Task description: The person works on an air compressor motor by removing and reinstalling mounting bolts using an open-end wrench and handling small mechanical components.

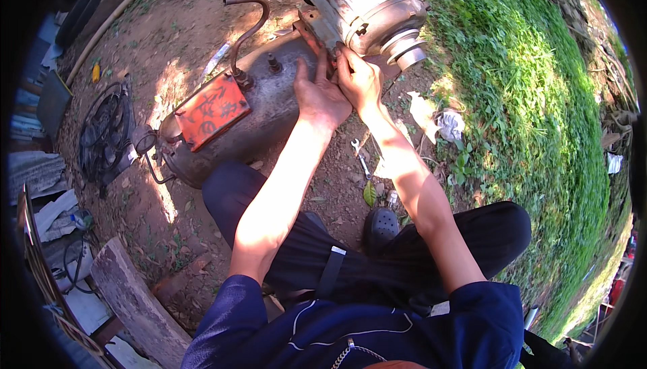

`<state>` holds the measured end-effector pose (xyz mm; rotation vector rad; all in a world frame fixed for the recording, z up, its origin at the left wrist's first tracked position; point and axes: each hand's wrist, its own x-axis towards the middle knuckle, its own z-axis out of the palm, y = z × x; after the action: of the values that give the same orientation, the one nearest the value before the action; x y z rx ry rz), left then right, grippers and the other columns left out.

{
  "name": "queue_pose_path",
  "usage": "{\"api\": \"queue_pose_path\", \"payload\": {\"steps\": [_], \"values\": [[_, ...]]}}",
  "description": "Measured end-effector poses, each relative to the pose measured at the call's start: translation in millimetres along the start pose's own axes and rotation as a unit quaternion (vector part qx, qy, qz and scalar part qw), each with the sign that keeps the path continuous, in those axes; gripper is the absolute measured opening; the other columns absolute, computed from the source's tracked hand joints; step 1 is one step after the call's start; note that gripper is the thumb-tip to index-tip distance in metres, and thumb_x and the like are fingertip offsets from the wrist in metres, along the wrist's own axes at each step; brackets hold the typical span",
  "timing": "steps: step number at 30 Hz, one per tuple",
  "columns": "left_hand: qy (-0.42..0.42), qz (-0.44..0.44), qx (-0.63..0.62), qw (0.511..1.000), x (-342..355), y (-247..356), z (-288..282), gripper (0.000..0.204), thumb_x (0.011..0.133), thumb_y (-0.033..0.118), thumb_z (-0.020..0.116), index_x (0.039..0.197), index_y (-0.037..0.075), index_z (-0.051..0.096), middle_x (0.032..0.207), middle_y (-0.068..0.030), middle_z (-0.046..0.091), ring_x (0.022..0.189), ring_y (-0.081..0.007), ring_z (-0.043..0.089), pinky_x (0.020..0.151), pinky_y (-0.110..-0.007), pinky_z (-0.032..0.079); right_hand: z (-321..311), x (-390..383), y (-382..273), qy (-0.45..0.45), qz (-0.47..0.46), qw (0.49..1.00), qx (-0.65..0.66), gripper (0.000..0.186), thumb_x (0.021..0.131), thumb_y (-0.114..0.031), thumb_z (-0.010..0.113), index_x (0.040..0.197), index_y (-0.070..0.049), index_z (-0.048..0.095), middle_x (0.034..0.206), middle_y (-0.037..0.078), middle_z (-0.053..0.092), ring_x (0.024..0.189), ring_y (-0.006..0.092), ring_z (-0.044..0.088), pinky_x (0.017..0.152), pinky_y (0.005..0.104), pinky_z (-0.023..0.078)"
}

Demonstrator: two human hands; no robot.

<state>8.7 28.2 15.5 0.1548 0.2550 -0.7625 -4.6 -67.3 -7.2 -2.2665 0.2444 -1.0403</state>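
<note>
A grey electric motor (364, 2) with a stepped metal pulley (404, 49) sits over the far end of a rusty cylindrical tank (269, 96). An orange-red metal bracket (311, 37) lies between the two. My left hand (321, 98) is turned palm up beside the bracket, thumb and fingers apart, with its fingertips reaching the bracket's lower end. Against it, my right hand (358, 80) has its fingers drawn together just under the motor's base. Whatever those fingers hold is hidden by the hand and the shade.
On the tank are an orange plate (212, 109), a bent copper-coloured pipe (253, 32) and a gauge (144, 141). An open-end wrench (362, 160) lies on the soil between my feet and the motor. A coiled black hose (104, 133) is left; a wooden plank (135, 295) is lower left; grass is right.
</note>
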Motion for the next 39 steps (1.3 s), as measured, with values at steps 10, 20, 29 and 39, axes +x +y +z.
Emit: {"api": "queue_pose_path", "payload": {"steps": [10, 20, 29, 39], "values": [[0.000, 0.000, -0.004, 1.000, -3.7, -2.4, 5.7, 0.065, 0.090, 0.064, 0.035, 0.139, 0.022, 0.043, 0.140, -0.0085, 0.041, 0.133, -0.0244, 0.035, 0.113, -0.048, 0.020, 1.9, 0.3, 5.6, 0.037, -0.027, 0.999, -0.018, 0.012, 0.084, -0.022, 0.064, 0.084, -0.011, 0.069, 0.064, 0.011, 0.064, 0.057, 0.0273, 0.065, 0.051, 0.0345, 0.050], [0.011, 0.010, 0.003, 1.000, -5.4, -1.0, 6.5, 0.067, 0.090, 0.065, 0.033, 0.137, 0.020, 0.046, 0.136, -0.0090, 0.045, 0.132, -0.0260, 0.036, 0.111, -0.050, 0.022, -2.4, -1.7, -0.6, -0.026, -0.021, 0.995, -0.092, 0.020, 0.085, -0.017, 0.063, 0.101, -0.008, 0.069, 0.074, 0.013, 0.068, 0.062, 0.0237, 0.068, 0.056, 0.0304, 0.054], [-0.005, 0.008, 0.004, 1.000, -4.9, 1.0, 5.1, 0.066, 0.089, 0.065, 0.035, 0.140, 0.023, 0.043, 0.140, -0.0085, 0.040, 0.133, -0.0250, 0.035, 0.111, -0.049, 0.022, -0.7, 1.6, -3.3, -0.003, -0.017, 1.000, 0.000, 0.023, 0.083, -0.017, 0.065, 0.103, -0.006, 0.069, 0.068, 0.013, 0.066, 0.057, 0.0215, 0.067, 0.053, 0.0292, 0.052], [0.010, -0.003, -0.006, 1.000, -4.1, -0.4, 9.4, 0.066, 0.090, 0.065, 0.032, 0.137, 0.021, 0.046, 0.140, -0.0076, 0.043, 0.134, -0.0246, 0.034, 0.113, -0.047, 0.019, 0.7, 1.8, -1.2, 0.024, 0.043, 0.998, 0.040, 0.019, 0.082, -0.024, 0.066, 0.091, -0.008, 0.072, 0.061, 0.011, 0.063, 0.052, 0.0222, 0.064, 0.051, 0.0316, 0.049]]}}
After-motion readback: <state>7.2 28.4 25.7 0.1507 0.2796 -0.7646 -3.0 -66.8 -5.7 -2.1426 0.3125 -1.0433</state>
